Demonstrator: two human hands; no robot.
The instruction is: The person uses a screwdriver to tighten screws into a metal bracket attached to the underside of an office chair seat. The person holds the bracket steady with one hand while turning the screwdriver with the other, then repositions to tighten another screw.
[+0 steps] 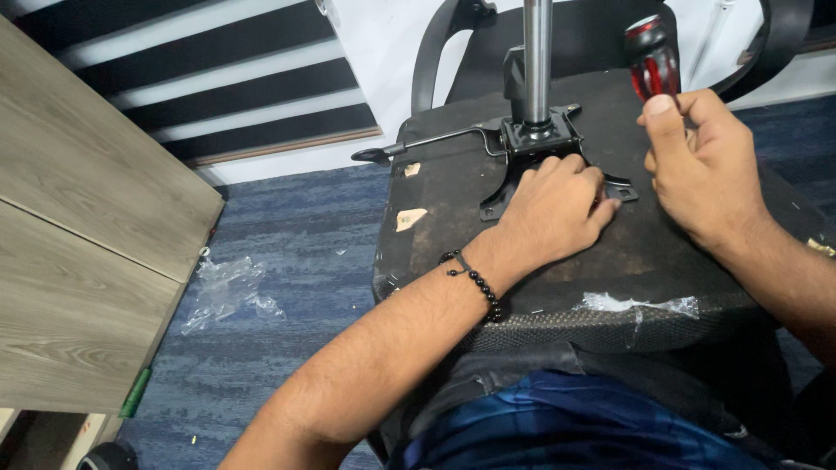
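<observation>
Head view is looking down on an upturned office chair seat (610,261), its black underside facing up and resting against the person's lap. Bolted to the middle of that underside is sitting a black metal tilt mechanism plate (544,144), with a silver gas-lift cylinder (537,52) rising straight up out of it and a thin black lever (427,144) sticking out from the plate toward the carpet side.

Left hand (553,209) is lying palm down on the plate's near edge, fingers curled loosely and pressing flat on the metal; it is gripping nothing that I can make out, and the fingertips are hiding whatever is beneath them. A black bead bracelet (475,283) is circling that wrist.

Right hand (701,165) is closing in a fist around a screwdriver with a red and black handle (653,61), just beside the plate on the side away from the lever. Thumb is pressing up along the handle; the shaft and tip are hidden behind the hand, so I cannot tell what the tip is meeting.

Torn white tape (640,305) is clinging to the seat's near edge. Off the seat, beyond the lever, crumpled clear plastic wrap (226,292) is lying on blue carpet (296,244), next to a wood-grain cabinet panel (78,235).
</observation>
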